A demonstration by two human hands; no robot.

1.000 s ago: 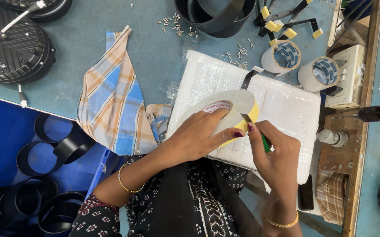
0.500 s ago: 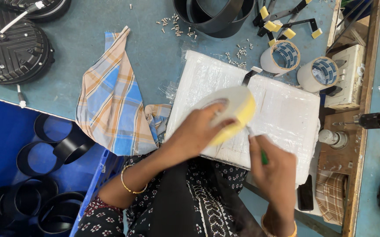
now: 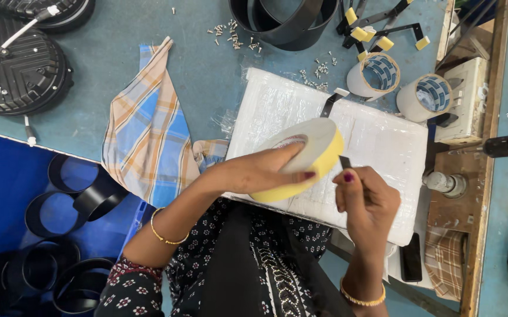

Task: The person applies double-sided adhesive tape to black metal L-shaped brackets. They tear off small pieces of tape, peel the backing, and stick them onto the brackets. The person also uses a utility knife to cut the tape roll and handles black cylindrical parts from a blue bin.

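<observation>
My left hand (image 3: 260, 171) grips a large roll of yellow tape (image 3: 316, 148), tilted on edge over a white plastic-wrapped board (image 3: 383, 141). My right hand (image 3: 367, 199) is closed just right of the roll, pinching a small dark piece (image 3: 345, 162) against the roll's edge. A black metal bracket (image 3: 329, 103) lies on the board behind the roll. The green tool seen before is hidden in my right hand or out of view.
Two smaller tape rolls (image 3: 375, 75) (image 3: 425, 97) stand at the back right. Black rings (image 3: 283, 23), yellow-tipped brackets (image 3: 377, 35) and loose screws (image 3: 230, 35) lie behind. A checked cloth (image 3: 148, 129) is left; black rings (image 3: 66, 199) sit in a blue bin; a phone (image 3: 411, 257) lies near.
My left hand tipped the yellow tape roll up on edge and kept it over the board. My right hand dropped away, then came back up to the roll's right edge.
</observation>
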